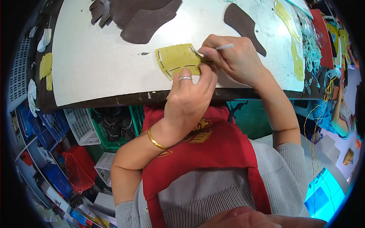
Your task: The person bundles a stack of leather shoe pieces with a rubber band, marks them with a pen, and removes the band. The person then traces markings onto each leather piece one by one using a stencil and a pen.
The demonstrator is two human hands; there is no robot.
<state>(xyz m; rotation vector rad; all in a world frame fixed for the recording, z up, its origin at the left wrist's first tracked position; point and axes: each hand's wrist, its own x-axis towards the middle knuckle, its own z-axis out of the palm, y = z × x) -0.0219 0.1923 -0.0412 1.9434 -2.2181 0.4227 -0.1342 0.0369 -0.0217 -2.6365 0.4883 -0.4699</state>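
- Upper centre: slotted yellow flat template [173,55], long axis sideways, extends left from right hand [238,57], pinching slim white pen [225,46].
- Left hand [190,93], fingers parted, presses its lower edge.

One left hand [190,95], one right hand [239,57], one pale pen [225,46], one yellow template [175,55] under them, one silver ring [185,78], one gold bracelet [155,141], one red apron [197,152], one lone dark piece [241,22]; the dark pile [146,24] seems to hold at least two, overlaps obscuring any more.
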